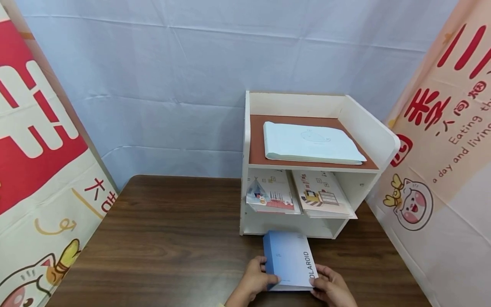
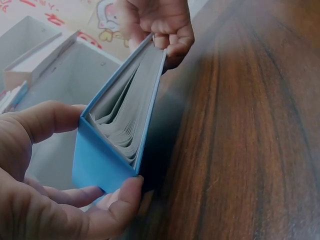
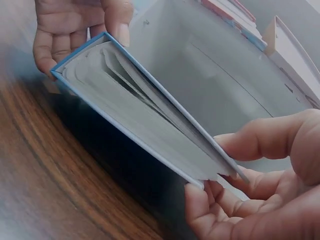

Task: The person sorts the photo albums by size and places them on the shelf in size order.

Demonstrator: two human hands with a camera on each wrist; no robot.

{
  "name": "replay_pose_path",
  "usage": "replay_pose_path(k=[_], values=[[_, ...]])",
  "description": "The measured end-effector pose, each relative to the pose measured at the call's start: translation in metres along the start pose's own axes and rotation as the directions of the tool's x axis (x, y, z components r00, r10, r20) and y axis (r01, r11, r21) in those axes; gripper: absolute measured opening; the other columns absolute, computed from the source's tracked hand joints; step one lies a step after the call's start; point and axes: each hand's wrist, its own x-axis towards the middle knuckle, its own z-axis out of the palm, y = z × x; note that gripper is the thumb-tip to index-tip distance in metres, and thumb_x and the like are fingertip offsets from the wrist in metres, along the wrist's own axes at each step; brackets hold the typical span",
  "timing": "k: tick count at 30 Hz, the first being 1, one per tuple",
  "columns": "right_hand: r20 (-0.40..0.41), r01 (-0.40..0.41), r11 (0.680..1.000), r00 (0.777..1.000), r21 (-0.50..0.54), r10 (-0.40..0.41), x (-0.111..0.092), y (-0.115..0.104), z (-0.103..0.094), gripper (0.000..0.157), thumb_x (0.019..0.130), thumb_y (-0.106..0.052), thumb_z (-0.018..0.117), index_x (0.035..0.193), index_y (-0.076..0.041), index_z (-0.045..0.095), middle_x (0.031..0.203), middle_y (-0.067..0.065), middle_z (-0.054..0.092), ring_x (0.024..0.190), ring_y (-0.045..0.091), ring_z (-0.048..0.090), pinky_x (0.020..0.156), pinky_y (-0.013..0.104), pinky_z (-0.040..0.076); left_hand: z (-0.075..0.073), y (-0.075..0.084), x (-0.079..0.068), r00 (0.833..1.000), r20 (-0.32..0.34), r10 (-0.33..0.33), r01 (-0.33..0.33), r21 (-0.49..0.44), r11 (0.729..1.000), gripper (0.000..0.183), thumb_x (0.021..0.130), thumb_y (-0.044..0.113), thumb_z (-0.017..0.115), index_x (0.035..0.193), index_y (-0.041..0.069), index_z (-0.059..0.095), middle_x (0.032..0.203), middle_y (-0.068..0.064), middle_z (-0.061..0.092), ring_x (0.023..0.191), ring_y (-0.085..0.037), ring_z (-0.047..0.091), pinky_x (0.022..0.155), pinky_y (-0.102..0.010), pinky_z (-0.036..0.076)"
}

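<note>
A blue photo album (image 1: 290, 259) with "OLAROID" lettered along its cover is held between both hands, in front of the white shelf's bottom compartment. My left hand (image 1: 254, 279) grips its spine side, thumb on the cover and fingers underneath. On the opposite side, my right hand (image 1: 330, 286) pinches the cover edges near the front corner. In the left wrist view the album (image 2: 107, 157) shows its blue spine and loosely fanned inner pages. The right wrist view shows the album (image 3: 130, 110) tilted above the table, its pages between the two covers.
The white shelf (image 1: 246, 192) stands at the back right of the brown wooden table (image 1: 165, 238). On its top lies a pale book (image 1: 312, 143) with a whale-like drawing. Two illustrated albums, a left one (image 1: 270, 192) and a right one (image 1: 324, 194), lie on the middle level, jutting out slightly.
</note>
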Motion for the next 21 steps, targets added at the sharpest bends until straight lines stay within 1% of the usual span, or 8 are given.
replay_pose_path(k=[6, 11, 17, 21], values=[[-0.003, -0.018, 1.000, 1.000, 0.011, 0.018, -0.003, -0.002, 0.004, 0.068, 0.081, 0.003, 0.062, 0.131, 0.021, 0.020, 0.091, 0.006, 0.061, 0.078, 0.019, 0.058, 0.069, 0.033, 0.050, -0.002, 0.003, -0.006, 1.000, -0.016, 0.023, -0.023, -0.012, 1.000, 0.073, 0.060, -0.012, 0.072, 0.125, -0.017, 0.041, 0.097, -0.018, 0.048, 0.080, -0.026, 0.052, 0.061, -0.036, 0.052], [-0.021, -0.007, 1.000, 1.000, 0.023, 0.008, -0.003, -0.003, 0.008, 0.069, 0.080, 0.003, 0.062, 0.132, 0.020, 0.020, 0.091, 0.007, 0.060, 0.079, 0.020, 0.058, 0.069, 0.034, 0.050, -0.004, 0.003, -0.008, 0.998, -0.038, 0.050, -0.050, 0.005, 0.999, 0.075, 0.055, -0.013, 0.070, 0.125, -0.016, 0.042, 0.097, -0.017, 0.048, 0.081, -0.025, 0.051, 0.063, -0.034, 0.052], [-0.054, 0.021, 0.998, 0.998, 0.059, -0.018, -0.002, -0.003, 0.014, 0.070, 0.079, 0.004, 0.062, 0.134, 0.019, 0.021, 0.095, 0.007, 0.060, 0.080, 0.019, 0.058, 0.070, 0.034, 0.050, -0.008, 0.003, -0.009, 0.997, -0.035, 0.075, -0.077, -0.043, 0.996, 0.080, 0.052, -0.017, 0.070, 0.126, -0.016, 0.040, 0.098, -0.017, 0.049, 0.076, -0.022, 0.056, 0.065, -0.033, 0.052], [-0.069, 0.033, 0.996, 0.997, 0.087, -0.027, -0.001, -0.003, 0.019, 0.069, 0.079, 0.004, 0.061, 0.134, 0.018, 0.023, 0.097, 0.008, 0.060, 0.080, 0.020, 0.057, 0.069, 0.034, 0.049, -0.012, 0.003, -0.009, 0.995, -0.059, 0.082, -0.085, -0.058, 0.995, 0.082, 0.051, -0.017, 0.072, 0.126, -0.015, 0.040, 0.100, -0.016, 0.051, 0.078, -0.020, 0.057, 0.067, -0.032, 0.052]])
